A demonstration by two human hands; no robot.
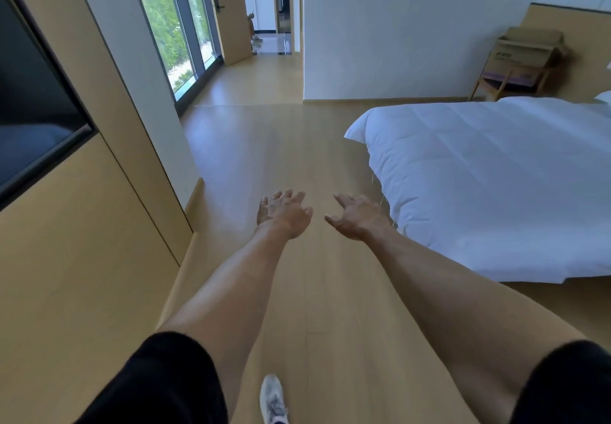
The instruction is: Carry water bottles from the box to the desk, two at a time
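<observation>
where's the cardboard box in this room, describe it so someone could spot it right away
Start at the white bed on the right and follow it to the far wall beside the wooden headboard. A small wooden chair stands there, and the cardboard box sits on its seat. It is the only brown carton in view, with its top flaps open.

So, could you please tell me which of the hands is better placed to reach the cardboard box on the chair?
The right hand, slightly. The cardboard box sits on the chair far off to the right, beyond the bed, and that hand is on that side. The left hand is equally open and empty; both hold nothing.
</observation>
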